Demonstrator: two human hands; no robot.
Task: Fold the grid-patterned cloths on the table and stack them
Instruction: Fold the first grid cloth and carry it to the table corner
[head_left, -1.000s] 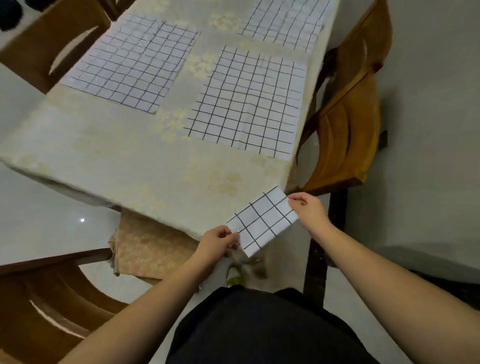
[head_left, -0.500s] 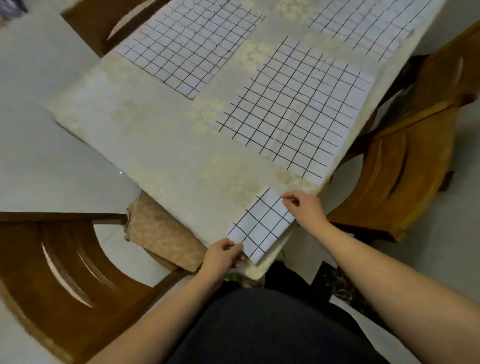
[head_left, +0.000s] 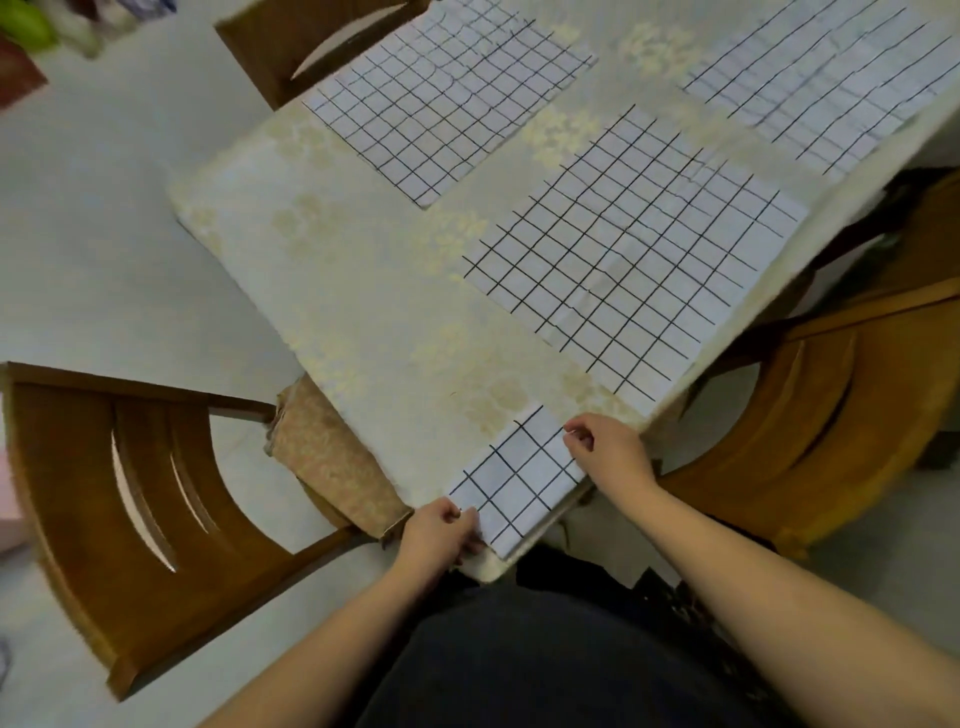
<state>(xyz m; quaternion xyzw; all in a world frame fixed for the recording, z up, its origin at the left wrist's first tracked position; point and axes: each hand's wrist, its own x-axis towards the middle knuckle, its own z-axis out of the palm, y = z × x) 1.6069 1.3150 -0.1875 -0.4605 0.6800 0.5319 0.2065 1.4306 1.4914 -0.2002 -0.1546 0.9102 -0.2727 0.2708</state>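
Head view: left hand (head_left: 441, 530) and right hand (head_left: 610, 452) fingers pinch opposite corners of folded cloth (head_left: 519, 480) on counter (head_left: 363, 312) corner.

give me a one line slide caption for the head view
Both hands, left hand and right hand, pinch a folded grid cloth at the table corner; three unfolded grid cloths lie beyond.

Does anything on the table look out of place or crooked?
Nothing is damaged or spilled. Only the small folded grid-patterned cloth sits at the very corner of the cream tablecloth-covered table, its near edge slightly overhanging.
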